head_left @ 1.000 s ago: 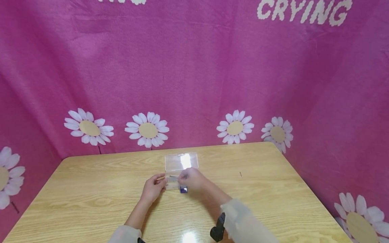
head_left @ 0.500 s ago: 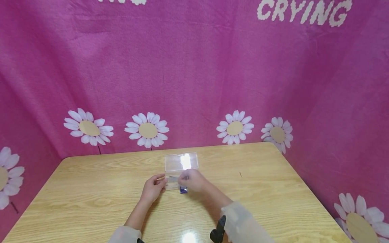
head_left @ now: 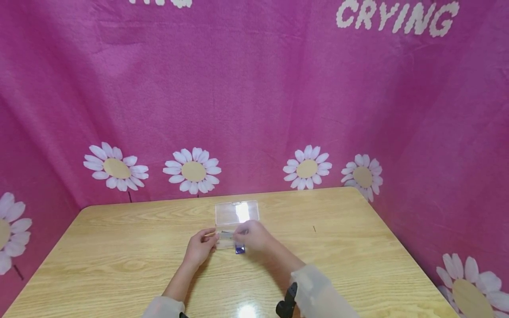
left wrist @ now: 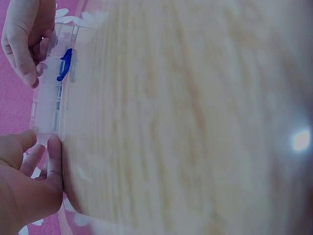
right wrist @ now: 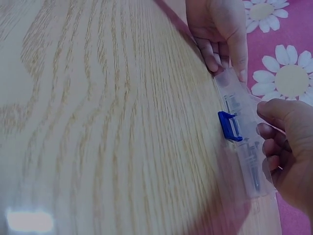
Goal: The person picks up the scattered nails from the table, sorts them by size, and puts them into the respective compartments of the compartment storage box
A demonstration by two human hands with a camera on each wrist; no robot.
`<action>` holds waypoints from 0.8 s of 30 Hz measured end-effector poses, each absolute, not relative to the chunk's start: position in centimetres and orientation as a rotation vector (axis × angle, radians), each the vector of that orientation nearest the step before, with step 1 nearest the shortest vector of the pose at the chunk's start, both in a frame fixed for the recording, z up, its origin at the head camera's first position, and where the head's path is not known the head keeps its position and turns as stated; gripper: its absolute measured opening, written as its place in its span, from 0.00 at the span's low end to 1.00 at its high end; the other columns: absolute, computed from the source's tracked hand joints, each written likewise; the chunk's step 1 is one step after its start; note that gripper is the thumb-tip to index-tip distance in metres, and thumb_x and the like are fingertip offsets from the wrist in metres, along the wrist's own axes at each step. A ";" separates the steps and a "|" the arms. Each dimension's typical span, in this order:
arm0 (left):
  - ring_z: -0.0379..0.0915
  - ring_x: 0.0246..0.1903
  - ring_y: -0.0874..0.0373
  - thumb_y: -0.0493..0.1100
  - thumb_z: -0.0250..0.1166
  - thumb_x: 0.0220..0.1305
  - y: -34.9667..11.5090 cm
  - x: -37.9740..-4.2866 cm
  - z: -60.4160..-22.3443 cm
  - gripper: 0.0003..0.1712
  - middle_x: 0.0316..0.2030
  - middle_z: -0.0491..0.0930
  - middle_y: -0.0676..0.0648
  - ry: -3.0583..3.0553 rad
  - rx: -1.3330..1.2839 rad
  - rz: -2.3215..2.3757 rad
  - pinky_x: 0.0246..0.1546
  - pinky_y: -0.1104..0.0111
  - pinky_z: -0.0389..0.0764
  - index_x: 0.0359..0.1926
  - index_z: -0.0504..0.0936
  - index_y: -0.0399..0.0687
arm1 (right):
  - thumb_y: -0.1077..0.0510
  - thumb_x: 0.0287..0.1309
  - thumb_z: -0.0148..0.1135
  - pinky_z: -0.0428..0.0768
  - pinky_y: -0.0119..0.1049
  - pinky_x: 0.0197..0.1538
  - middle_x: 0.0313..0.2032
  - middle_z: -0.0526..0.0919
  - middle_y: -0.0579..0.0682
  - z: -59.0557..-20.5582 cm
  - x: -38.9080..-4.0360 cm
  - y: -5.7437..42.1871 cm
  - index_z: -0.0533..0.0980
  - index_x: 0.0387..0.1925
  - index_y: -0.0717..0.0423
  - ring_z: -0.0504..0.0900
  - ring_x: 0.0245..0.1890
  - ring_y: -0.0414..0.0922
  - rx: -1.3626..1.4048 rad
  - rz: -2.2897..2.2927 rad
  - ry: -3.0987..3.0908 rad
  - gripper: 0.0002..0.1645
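A clear plastic case (right wrist: 230,84) lies on the table with its transparent lid (head_left: 228,214) folded back toward the wall. Thin metal pieces (right wrist: 255,171) show through its front wall. From the middle of that front side a blue latch (right wrist: 225,126) sticks out. My left hand (head_left: 198,248) grips the case's left end between thumb and fingers. Over the right half hovers my right hand (head_left: 256,237), fingers curled in toward the thumb. I cannot tell whether a small piece is between those fingertips.
Off to the right on the wooden table (head_left: 119,260) lies a tiny dark thin piece (head_left: 314,229). A pink curtain (head_left: 254,110) with white daisies hangs close behind the table's back edge and along its sides. A black wrist device (head_left: 287,302) sits at my right cuff.
My right hand shifts only very slightly over the case. The left hand, the case and its lid stay in place.
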State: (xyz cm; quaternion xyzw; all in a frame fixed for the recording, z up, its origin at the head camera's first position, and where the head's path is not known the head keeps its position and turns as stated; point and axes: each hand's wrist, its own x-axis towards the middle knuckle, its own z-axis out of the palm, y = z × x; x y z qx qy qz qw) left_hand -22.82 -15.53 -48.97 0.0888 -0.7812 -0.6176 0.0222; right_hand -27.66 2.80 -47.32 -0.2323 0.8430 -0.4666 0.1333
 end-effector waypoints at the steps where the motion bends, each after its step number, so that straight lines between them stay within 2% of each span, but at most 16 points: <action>1: 0.74 0.25 0.62 0.36 0.59 0.63 -15.5 -22.8 -49.0 0.21 0.33 0.80 0.37 -2.419 0.277 -1.915 0.28 0.74 0.80 0.55 0.73 0.28 | 0.59 0.58 0.59 0.79 0.33 0.33 0.27 0.81 0.49 -47.3 -27.6 2.8 0.82 0.31 0.59 0.76 0.27 0.40 -0.638 -1.378 2.426 0.08; 8: 0.74 0.25 0.63 0.36 0.59 0.63 -15.5 -22.8 -49.0 0.21 0.34 0.81 0.36 -2.419 0.277 -1.904 0.28 0.74 0.81 0.54 0.73 0.28 | 0.52 0.57 0.62 0.77 0.35 0.41 0.36 0.79 0.47 -46.9 -27.1 3.5 0.81 0.34 0.50 0.75 0.37 0.42 -0.573 -1.419 2.468 0.07; 14: 0.75 0.25 0.63 0.36 0.60 0.63 -15.5 -22.8 -48.9 0.21 0.32 0.80 0.39 -2.430 0.284 -1.898 0.27 0.75 0.80 0.55 0.73 0.29 | 0.53 0.57 0.62 0.78 0.33 0.29 0.39 0.76 0.51 -46.5 -26.7 4.6 0.79 0.39 0.52 0.73 0.30 0.43 -0.428 -1.582 2.340 0.10; 19: 0.74 0.24 0.64 0.36 0.60 0.63 -15.5 -22.8 -48.9 0.21 0.32 0.80 0.39 -2.425 0.293 -1.902 0.27 0.75 0.80 0.54 0.73 0.29 | 0.55 0.57 0.62 0.77 0.33 0.29 0.36 0.74 0.52 -46.3 -26.9 6.1 0.79 0.38 0.55 0.72 0.28 0.42 -0.444 -1.609 2.362 0.09; 24: 0.74 0.25 0.63 0.36 0.60 0.63 -15.6 -22.8 -48.9 0.21 0.32 0.80 0.39 -2.425 0.293 -1.912 0.27 0.74 0.80 0.55 0.73 0.29 | 0.54 0.57 0.62 0.79 0.34 0.29 0.36 0.72 0.53 -46.5 -27.2 7.8 0.77 0.37 0.52 0.69 0.26 0.42 -0.368 -1.608 2.367 0.08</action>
